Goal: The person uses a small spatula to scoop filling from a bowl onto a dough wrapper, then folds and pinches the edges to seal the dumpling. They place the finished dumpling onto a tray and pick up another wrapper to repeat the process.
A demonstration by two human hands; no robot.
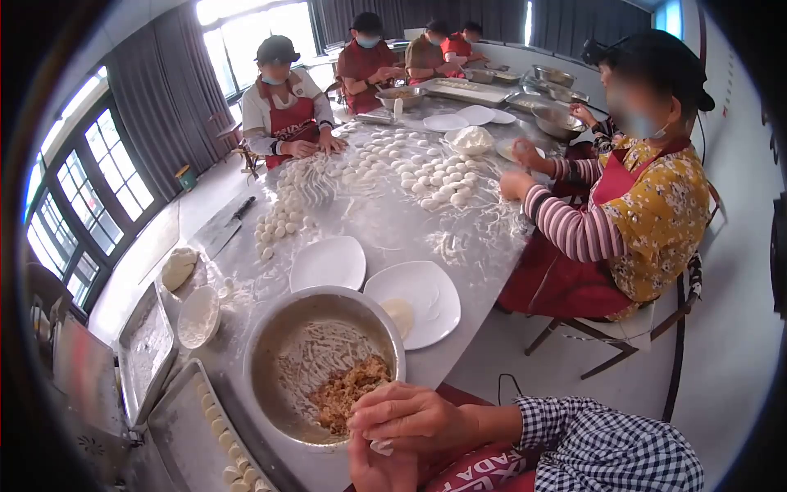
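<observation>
At the near edge of the bench (393,221), the right hand (410,418) has its fingers drawn together over a white dough piece (381,447), pressing it against the left hand (373,474). That hand lies beneath, half cut off, so its opening cannot be told. Both are just beside the metal bowl (287,344) of brown filling (344,394). The red apron (492,471) reads "FADA", partly hidden.

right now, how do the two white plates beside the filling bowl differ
The right white plate carries a round dough wrapper, while the left white plate looks bare. The right white plate sits close to the table's edge and looks larger in this view. The left white plate lies further in on the table. Both are white and shallow, and both lie flat on the floury steel table next to the metal bowl.
</observation>
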